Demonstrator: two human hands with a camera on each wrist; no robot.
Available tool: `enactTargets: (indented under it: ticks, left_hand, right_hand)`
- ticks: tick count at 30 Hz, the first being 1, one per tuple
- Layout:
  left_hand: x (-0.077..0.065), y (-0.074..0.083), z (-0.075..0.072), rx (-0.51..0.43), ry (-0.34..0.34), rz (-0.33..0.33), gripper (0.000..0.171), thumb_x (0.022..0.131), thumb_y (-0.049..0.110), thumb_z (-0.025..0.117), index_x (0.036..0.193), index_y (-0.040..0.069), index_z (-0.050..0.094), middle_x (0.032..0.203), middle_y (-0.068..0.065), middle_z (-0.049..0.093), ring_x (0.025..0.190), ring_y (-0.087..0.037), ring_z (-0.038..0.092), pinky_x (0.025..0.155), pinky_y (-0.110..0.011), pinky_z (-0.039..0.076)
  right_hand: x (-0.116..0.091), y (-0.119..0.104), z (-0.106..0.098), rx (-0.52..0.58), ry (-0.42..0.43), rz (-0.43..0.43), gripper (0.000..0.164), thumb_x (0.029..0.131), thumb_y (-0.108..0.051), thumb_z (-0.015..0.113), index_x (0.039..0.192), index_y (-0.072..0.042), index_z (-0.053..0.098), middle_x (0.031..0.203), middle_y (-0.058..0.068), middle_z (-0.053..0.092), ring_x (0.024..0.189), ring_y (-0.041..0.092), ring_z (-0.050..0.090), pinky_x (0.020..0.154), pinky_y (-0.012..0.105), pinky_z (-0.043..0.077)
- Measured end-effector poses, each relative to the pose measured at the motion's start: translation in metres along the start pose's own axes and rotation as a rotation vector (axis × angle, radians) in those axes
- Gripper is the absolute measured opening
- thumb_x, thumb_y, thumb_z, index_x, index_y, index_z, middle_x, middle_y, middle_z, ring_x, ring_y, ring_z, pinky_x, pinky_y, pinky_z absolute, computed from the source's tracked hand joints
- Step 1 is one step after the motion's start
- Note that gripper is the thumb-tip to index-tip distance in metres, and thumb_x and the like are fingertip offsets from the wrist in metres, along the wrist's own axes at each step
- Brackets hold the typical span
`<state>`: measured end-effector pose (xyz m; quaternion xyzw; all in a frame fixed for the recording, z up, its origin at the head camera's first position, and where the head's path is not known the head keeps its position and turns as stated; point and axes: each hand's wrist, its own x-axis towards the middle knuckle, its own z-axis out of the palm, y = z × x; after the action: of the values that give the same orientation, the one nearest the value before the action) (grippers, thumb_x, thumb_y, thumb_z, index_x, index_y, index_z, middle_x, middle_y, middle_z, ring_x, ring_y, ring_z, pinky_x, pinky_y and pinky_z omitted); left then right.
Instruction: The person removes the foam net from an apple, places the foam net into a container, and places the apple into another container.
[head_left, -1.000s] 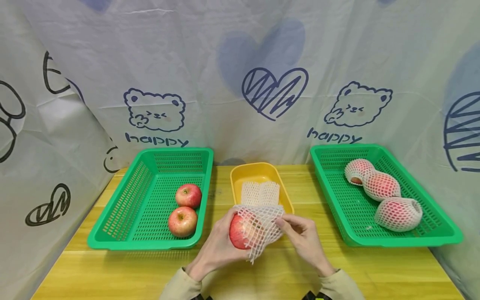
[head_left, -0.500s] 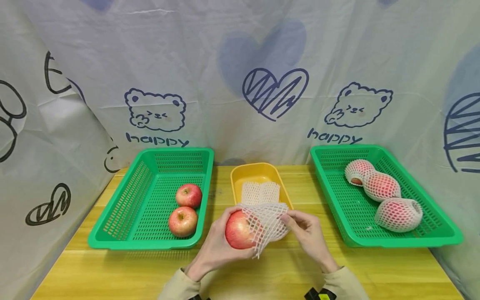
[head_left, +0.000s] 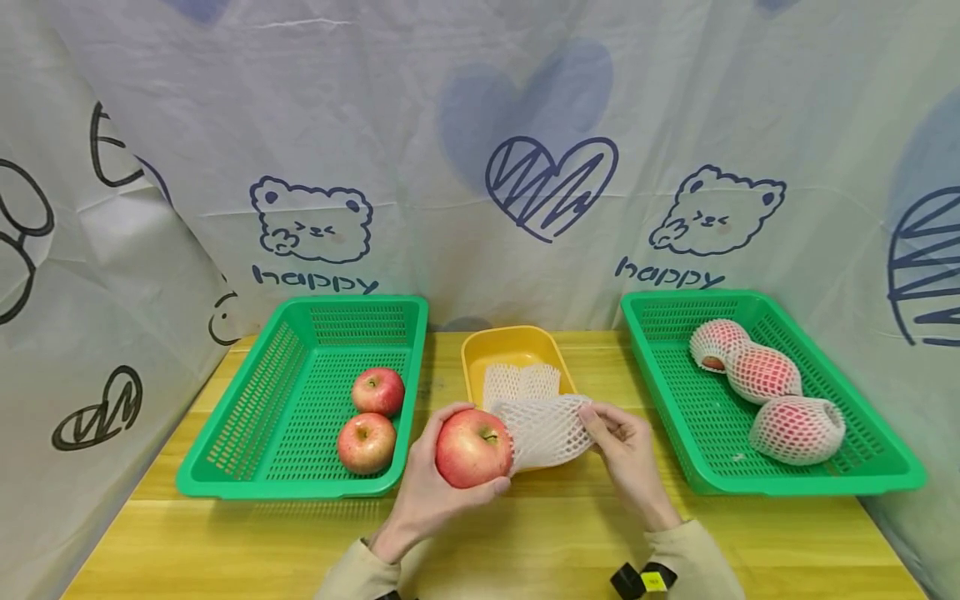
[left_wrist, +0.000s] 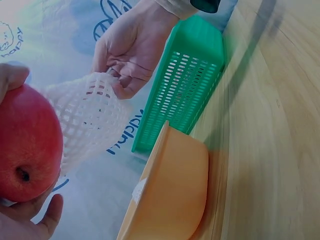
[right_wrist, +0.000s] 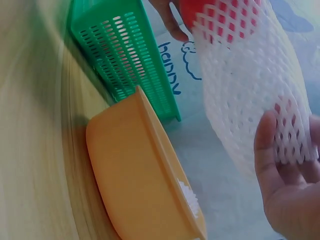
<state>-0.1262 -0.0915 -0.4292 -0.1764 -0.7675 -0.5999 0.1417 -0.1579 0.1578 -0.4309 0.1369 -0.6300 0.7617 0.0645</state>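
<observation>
In the head view my left hand (head_left: 431, 492) grips a red apple (head_left: 468, 450) by its left side, fingers over the top and thumb below. A white foam net sleeve (head_left: 551, 429) stretches to the right of the apple, its left edge against the fruit. My right hand (head_left: 626, 454) pinches the sleeve's right end between thumb and fingers. In the right wrist view the red of the apple (right_wrist: 234, 22) shows through the mesh at the sleeve's far end. The left wrist view shows most of the apple (left_wrist: 30, 145) bare.
A yellow tub (head_left: 517, 333) behind the hands holds more foam net sleeves (head_left: 521, 383). Two bare apples (head_left: 371, 421) lie in the left green basket (head_left: 255, 396). In the right green basket (head_left: 667, 400) lie three net-covered apples (head_left: 780, 392). A printed curtain (head_left: 450, 208) hangs behind.
The sleeve has slid rightward off most of the apple, drawn by my right hand, which has moved slightly right. My left hand has moved a little left with the apple.
</observation>
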Motion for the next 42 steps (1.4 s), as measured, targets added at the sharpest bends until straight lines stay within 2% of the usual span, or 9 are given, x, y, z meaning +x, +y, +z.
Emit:
enactTargets:
  ticks: [6,12,18,24,28,31,34,39,42]
  left_hand:
    - [0.000,0.002,0.000,-0.011,0.117,-0.074,0.079,0.064,0.019,0.093,0.132,0.013,0.054,0.119,-0.003,0.067,0.099,-0.011,0.065,0.084,-0.028,0.058]
    - [-0.001,0.002,0.000,0.003,0.138,-0.078,0.079,0.064,0.020,0.093,0.133,0.011,0.054,0.119,-0.006,0.068,0.098,-0.011,0.065,0.083,-0.028,0.058]
    - [-0.002,0.002,0.000,0.016,0.118,-0.064,0.078,0.065,0.021,0.093,0.132,0.012,0.054,0.117,-0.007,0.068,0.098,-0.011,0.066,0.083,-0.028,0.059]
    - [-0.002,0.001,0.001,0.011,0.113,-0.078,0.079,0.065,0.021,0.093,0.132,0.012,0.053,0.118,-0.008,0.068,0.098,-0.012,0.065,0.083,-0.028,0.059]
    - [-0.001,0.000,0.002,0.010,0.103,-0.081,0.078,0.065,0.021,0.093,0.132,0.012,0.053,0.119,-0.007,0.068,0.098,-0.012,0.066,0.083,-0.028,0.059]
    - [-0.002,0.000,0.002,0.015,0.094,-0.078,0.078,0.066,0.021,0.093,0.132,0.011,0.053,0.119,-0.006,0.068,0.097,-0.012,0.066,0.082,-0.028,0.059]
    - [-0.002,0.000,0.001,0.019,0.087,-0.081,0.078,0.065,0.021,0.093,0.132,0.011,0.053,0.118,-0.005,0.069,0.097,-0.012,0.067,0.082,-0.029,0.059]
    - [-0.002,0.001,0.001,0.022,0.079,-0.086,0.079,0.065,0.021,0.093,0.132,0.013,0.053,0.117,-0.004,0.068,0.097,-0.014,0.067,0.082,-0.029,0.059]
    - [-0.002,0.001,0.000,0.022,0.079,-0.088,0.079,0.065,0.022,0.093,0.132,0.014,0.053,0.118,-0.004,0.068,0.097,-0.014,0.067,0.082,-0.029,0.059]
  right_hand:
    - [0.006,0.000,0.002,0.060,0.120,0.047,0.021,0.102,-0.007,0.056,0.098,-0.017,0.075,0.089,-0.006,0.078,0.080,0.006,0.072,0.070,0.022,0.061]
    - [0.013,0.003,0.008,0.079,0.162,0.143,0.010,0.101,-0.007,0.059,0.102,-0.006,0.069,0.086,-0.004,0.076,0.075,0.011,0.072,0.068,0.029,0.063]
    - [0.020,0.006,0.016,0.030,0.121,0.267,0.022,0.100,0.003,0.053,0.118,0.015,0.050,0.092,0.002,0.071,0.083,0.013,0.073,0.077,0.033,0.064]
    - [0.024,0.007,0.021,-0.038,0.070,0.292,0.023,0.099,0.005,0.054,0.120,0.013,0.046,0.099,0.012,0.071,0.078,0.014,0.075,0.077,0.035,0.063]
    - [0.028,0.011,0.024,-0.122,0.029,0.315,0.026,0.097,0.006,0.058,0.118,0.009,0.043,0.104,0.019,0.064,0.074,0.015,0.073,0.077,0.035,0.063]
    - [0.031,0.015,0.026,-0.240,0.000,0.319,0.032,0.093,0.004,0.064,0.115,0.006,0.041,0.113,0.025,0.056,0.071,0.016,0.073,0.074,0.034,0.064]
    - [0.032,0.020,0.027,-0.434,-0.017,0.274,0.037,0.089,-0.001,0.072,0.112,0.002,0.043,0.116,0.026,0.053,0.066,0.017,0.071,0.064,0.032,0.063]
    - [0.033,0.028,0.028,-0.878,-0.013,0.033,0.043,0.082,-0.008,0.081,0.110,-0.005,0.049,0.100,0.017,0.061,0.071,0.019,0.063,0.060,0.031,0.053]
    - [0.033,0.030,0.029,-1.078,-0.005,-0.098,0.043,0.079,-0.012,0.084,0.109,-0.009,0.054,0.091,0.010,0.063,0.075,0.022,0.057,0.063,0.033,0.046]
